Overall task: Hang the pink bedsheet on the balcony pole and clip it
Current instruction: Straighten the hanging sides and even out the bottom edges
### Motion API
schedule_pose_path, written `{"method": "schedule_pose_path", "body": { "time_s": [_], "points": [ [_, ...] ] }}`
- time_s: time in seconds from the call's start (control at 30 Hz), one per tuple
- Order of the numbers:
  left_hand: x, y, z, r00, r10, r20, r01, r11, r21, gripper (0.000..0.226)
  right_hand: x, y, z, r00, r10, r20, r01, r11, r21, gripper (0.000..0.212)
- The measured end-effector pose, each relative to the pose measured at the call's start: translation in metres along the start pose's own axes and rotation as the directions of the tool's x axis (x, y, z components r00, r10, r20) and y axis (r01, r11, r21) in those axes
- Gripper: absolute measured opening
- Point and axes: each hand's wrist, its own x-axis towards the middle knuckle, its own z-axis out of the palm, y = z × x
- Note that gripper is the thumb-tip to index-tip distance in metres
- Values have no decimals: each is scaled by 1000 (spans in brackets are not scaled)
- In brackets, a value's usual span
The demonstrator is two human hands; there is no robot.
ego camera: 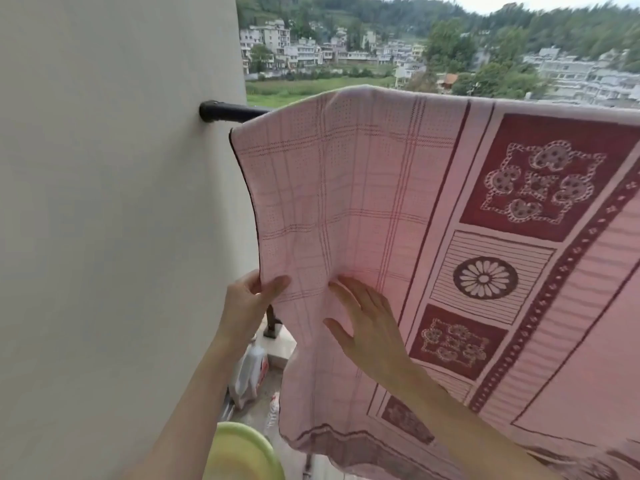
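The pink bedsheet [363, 202], checked at its left part and with dark red flower panels to the right, hangs draped over the black balcony pole [228, 113]. Only the pole's left end shows, where it meets the wall; the rest is under the sheet. My left hand [254, 299] pinches the sheet's left edge between thumb and fingers, about halfway down. My right hand [367, 327] lies flat on the sheet's front with its fingers spread, just right of the left hand. No clip is in view.
A pale wall [121, 202] stands close on the left. Below are a yellow-green basin [239, 452], a white plastic bag [247, 375] and the balcony floor. A black railing post foot [272, 327] stands behind the sheet. Houses and trees lie beyond.
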Motion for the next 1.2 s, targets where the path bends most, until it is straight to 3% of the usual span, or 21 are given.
{"method": "schedule_pose_path", "body": {
  "time_s": [0.13,0.23,0.37,0.43,0.5,0.63,0.73,0.87,1.03,1.07,1.13,1.2],
  "points": [
    [-5,-27,1,998,-54,-16,54,998,40,23,-8,-16,26,988,142,58,-147,983,106,55],
    [-8,-34,5,998,-64,9,64,998,5,22,-8,-28,43,973,211,97,-215,976,34,64],
    [-13,-30,5,995,-41,92,39,999,16,4,-11,-29,60,954,275,115,-279,960,16,42],
    [-14,-31,3,986,-39,161,37,999,13,10,-18,-18,63,943,322,83,-330,940,93,25],
    [-10,-37,0,987,-58,152,59,998,-3,16,-24,-1,61,903,420,87,-429,877,217,12],
    [19,-60,-6,997,-63,34,62,997,41,20,-37,33,46,825,552,116,-553,750,362,14],
    [46,-75,1,981,-99,168,74,986,146,44,-41,43,37,768,624,145,-601,623,500,14],
    [63,-88,24,924,-103,367,27,978,205,51,-44,41,36,689,696,204,-650,467,599,17],
    [86,-89,38,962,-104,251,80,991,105,85,-50,35,37,697,693,186,-636,477,607,18],
    [90,-88,40,957,-107,269,81,991,106,83,-53,34,37,722,665,192,-617,492,614,16],
    [92,-90,44,941,-124,314,81,986,149,56,-59,33,37,792,573,208,-575,588,569,9],
    [88,-94,46,957,-129,260,91,984,154,30,-63,34,41,814,535,226,-571,670,474,18]
  ]
}}
